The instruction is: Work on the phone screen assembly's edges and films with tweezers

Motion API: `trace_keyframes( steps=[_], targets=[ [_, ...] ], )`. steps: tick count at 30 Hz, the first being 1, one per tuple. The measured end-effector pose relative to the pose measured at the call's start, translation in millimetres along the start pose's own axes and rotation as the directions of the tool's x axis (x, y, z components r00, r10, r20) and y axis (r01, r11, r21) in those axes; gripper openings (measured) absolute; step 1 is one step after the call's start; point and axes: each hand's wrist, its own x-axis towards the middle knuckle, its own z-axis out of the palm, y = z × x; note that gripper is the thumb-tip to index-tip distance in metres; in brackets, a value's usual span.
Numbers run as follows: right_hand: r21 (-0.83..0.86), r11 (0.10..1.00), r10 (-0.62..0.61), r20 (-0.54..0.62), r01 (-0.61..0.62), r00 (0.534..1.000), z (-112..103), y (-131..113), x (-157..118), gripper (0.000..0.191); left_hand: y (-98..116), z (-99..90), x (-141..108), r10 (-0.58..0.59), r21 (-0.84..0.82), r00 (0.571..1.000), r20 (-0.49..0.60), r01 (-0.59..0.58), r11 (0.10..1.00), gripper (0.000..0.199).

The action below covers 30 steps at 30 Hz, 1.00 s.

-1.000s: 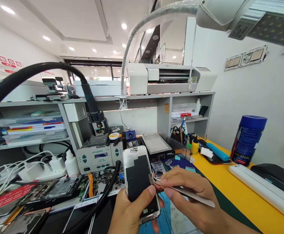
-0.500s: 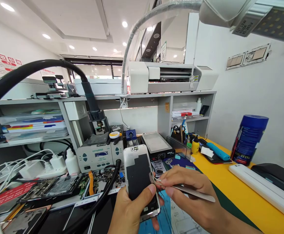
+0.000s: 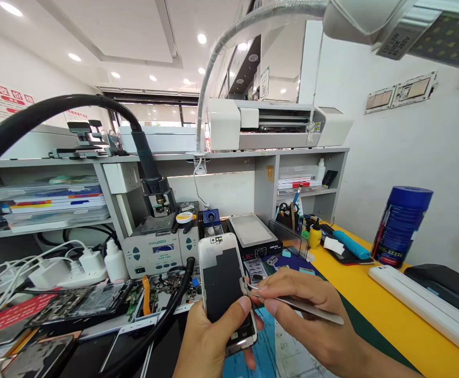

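In the lower middle of the head view, my left hand (image 3: 217, 331) is closed round the lower part of a phone screen assembly (image 3: 222, 278), thumb across its face. The assembly stands tilted upright, its silver and black inner side toward me. Just to its right, my right hand (image 3: 308, 310) pinches metal tweezers (image 3: 308, 308). Their tips meet the right edge of the assembly near my left thumb; whether they grip anything there is too small to tell. Under my hands lies a blue work mat (image 3: 267, 336) with a pale printed sheet (image 3: 288, 352) on it.
Phone boards (image 3: 83, 304) and loose screens crowd the left, crossed by a black hose (image 3: 168, 310). Behind stand a grey rework station (image 3: 156, 254) and a flat heating plate (image 3: 251, 231). A blue canister (image 3: 403, 226) and a long white device (image 3: 422, 310) are at right.
Almost nothing differs. The phone screen assembly and my right hand with the tweezers have shifted very slightly left; the tweezers still touch the same edge.
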Motion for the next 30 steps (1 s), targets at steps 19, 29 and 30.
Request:
trace_keyframes(
  steps=[19,29,30],
  targets=[
    [0.201,0.956,0.244,-0.154,-0.212,0.957,2.8,4.8,-3.3,0.016,6.4,9.0,-4.8,-0.004,-0.042,0.995,-0.097,0.0,0.999,0.032],
    [0.298,0.844,0.441,0.086,-0.446,0.893,11.9,12.0,4.8,0.027,3.7,2.7,0.1,-0.008,0.054,0.994,-0.109,0.014,0.998,0.041],
    [0.348,0.819,0.437,0.137,-0.457,0.889,13.3,11.7,4.1,0.025,2.1,3.1,-0.5,0.005,0.071,0.992,-0.123,0.003,0.997,0.042]
  ],
)
